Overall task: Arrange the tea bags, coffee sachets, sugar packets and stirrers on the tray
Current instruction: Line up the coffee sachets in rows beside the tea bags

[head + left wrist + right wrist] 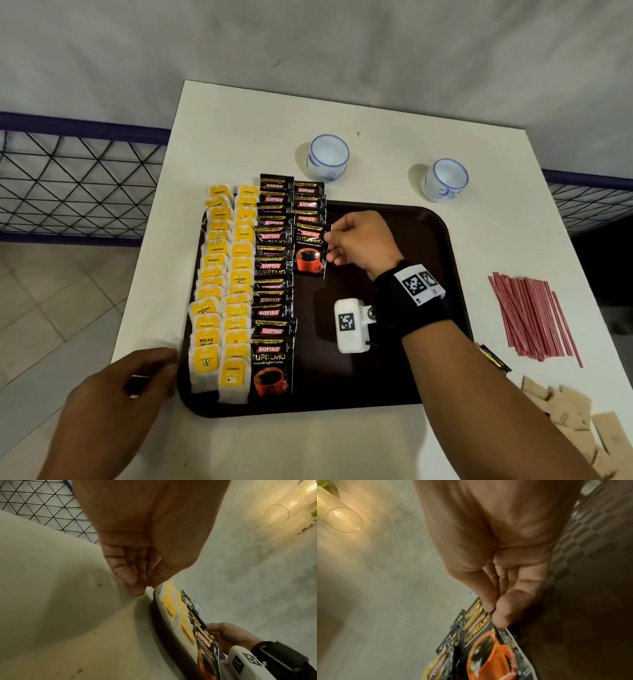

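A dark brown tray (394, 377) lies on the white table. Two columns of yellow tea bags (222, 291) fill its left side, with a full column of black coffee sachets (274, 298) beside them. A second, shorter coffee column starts at the far edge. My right hand (329, 246) pinches the right edge of one coffee sachet (310, 253) at the near end of that short column, thumb and fingers (493, 614) closed on it. My left hand (161, 363) rests with straight fingers (139, 592) on the table at the tray's near-left rim (159, 622).
Red stirrers (534, 315) lie in a pile on the table right of the tray. Brown sugar packets (575, 421) are heaped at the near right. One more dark sachet (495, 358) peeks out beside my right forearm. Two white-and-blue cups (327, 157) (445, 180) stand beyond the tray.
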The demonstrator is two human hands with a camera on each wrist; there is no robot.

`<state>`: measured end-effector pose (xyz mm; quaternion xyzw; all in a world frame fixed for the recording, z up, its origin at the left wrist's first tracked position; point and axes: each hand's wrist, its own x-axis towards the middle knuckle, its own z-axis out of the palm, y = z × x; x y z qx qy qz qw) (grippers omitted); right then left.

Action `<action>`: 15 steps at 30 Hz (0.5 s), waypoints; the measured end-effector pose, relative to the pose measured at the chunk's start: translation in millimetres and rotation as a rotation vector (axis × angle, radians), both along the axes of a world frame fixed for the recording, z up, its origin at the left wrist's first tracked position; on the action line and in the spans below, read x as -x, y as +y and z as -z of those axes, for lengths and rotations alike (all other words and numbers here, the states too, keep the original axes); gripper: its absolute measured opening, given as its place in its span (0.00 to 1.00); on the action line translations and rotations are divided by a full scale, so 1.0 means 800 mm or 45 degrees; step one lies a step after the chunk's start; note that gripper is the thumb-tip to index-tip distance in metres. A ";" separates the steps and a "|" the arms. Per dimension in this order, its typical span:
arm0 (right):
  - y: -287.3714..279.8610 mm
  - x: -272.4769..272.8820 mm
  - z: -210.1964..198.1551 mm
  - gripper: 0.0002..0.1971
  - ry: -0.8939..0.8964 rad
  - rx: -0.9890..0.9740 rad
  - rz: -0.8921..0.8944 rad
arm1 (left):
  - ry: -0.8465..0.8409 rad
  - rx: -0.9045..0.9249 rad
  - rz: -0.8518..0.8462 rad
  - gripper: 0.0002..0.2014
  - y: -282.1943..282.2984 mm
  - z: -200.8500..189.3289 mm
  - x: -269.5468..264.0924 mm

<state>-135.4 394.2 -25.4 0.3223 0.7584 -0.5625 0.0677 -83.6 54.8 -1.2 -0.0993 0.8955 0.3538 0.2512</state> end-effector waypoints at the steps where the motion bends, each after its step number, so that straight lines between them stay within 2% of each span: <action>1: 0.000 0.001 0.000 0.06 -0.003 -0.023 -0.003 | 0.007 -0.007 0.001 0.27 0.000 0.000 0.000; 7: -0.001 0.004 0.003 0.07 0.013 -0.193 -0.018 | 0.035 -0.005 0.050 0.32 -0.003 0.002 0.000; 15: -0.006 0.006 0.004 0.05 0.000 -0.255 -0.030 | 0.057 -0.026 0.045 0.31 -0.004 0.001 -0.002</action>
